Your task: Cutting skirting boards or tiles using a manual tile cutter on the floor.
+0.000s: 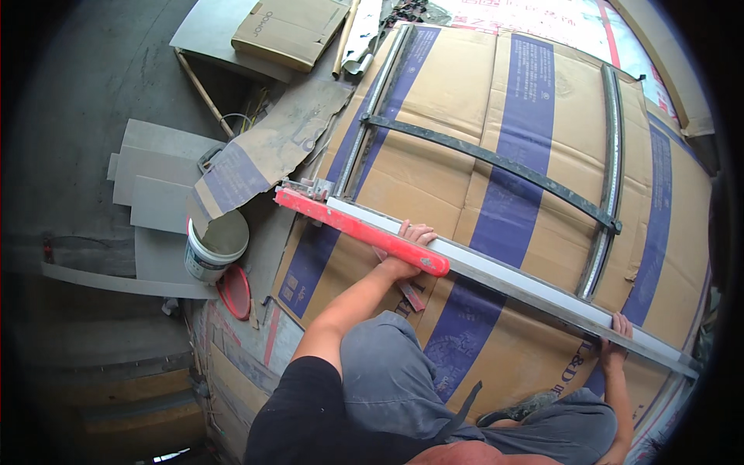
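A tile cutter with a long grey rail (527, 297) and a red lever handle (356, 229) lies slantwise across cardboard in front of me. Alongside the rail runs a narrow white strip (496, 268), perhaps cut tile. My left hand (397, 269) reaches under the red handle, fingers curled over the strip. Toward the rail's right end, my right hand (612, 353) grips the strip too, with its fingertips over the far edge. Behind them extends the cutter's frame, joined by a black crossbar (496, 160). Below my left wrist lies a flat red piece (411, 296).
Cardboard sheets (434, 174) with purple bands lie under the cutter. To the left stand a white bucket (203, 262) of grey paste, a red lid (235, 292) and grey panels (167, 186). A cardboard box (288, 32) rests at the far left. My knees are close to the rail.
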Motion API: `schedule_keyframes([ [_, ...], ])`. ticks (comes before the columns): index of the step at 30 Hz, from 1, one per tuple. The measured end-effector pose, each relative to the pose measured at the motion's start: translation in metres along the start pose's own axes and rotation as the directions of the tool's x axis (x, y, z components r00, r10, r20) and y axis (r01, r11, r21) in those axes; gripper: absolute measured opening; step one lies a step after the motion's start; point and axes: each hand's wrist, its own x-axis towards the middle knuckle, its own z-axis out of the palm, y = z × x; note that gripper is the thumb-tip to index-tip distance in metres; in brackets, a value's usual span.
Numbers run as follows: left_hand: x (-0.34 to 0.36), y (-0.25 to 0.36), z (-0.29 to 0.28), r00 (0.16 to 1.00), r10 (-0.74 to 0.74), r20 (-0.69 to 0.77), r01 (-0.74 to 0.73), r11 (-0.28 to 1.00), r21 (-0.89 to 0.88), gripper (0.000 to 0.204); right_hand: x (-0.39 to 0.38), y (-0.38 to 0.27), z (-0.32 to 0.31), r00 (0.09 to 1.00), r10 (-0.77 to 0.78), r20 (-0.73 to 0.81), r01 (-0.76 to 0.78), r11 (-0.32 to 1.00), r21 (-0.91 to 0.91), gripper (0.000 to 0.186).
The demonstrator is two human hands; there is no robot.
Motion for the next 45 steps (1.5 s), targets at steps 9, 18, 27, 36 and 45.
schedule_keyframes([
  [9,0.002,-0.002,0.001,1.000,0.020,0.021,-0.020,1.000,-0.019,0.049,0.000,-0.007,-0.003,0.998,0.013,0.054,-0.013,1.000,0.001,0.068],
  [18,-0.002,-0.005,0.009,1.000,0.007,0.020,-0.007,1.000,0.010,0.050,0.003,-0.016,-0.004,0.992,0.070,0.106,-0.072,0.997,0.010,0.076],
  [27,0.000,0.004,-0.002,0.998,0.014,0.057,-0.014,1.000,0.009,0.046,0.000,-0.018,-0.003,0.996,0.064,0.068,-0.062,0.997,-0.043,0.080],
  [36,0.000,0.004,0.001,0.997,0.042,0.061,-0.048,0.993,0.107,0.057,-0.002,-0.014,0.005,0.998,0.054,0.023,-0.053,0.998,-0.036,0.081],
  [45,0.003,0.005,-0.003,0.998,0.047,0.036,-0.050,0.994,0.098,0.057,-0.001,-0.005,0.021,1.000,0.023,0.005,-0.022,0.999,-0.035,0.081],
])
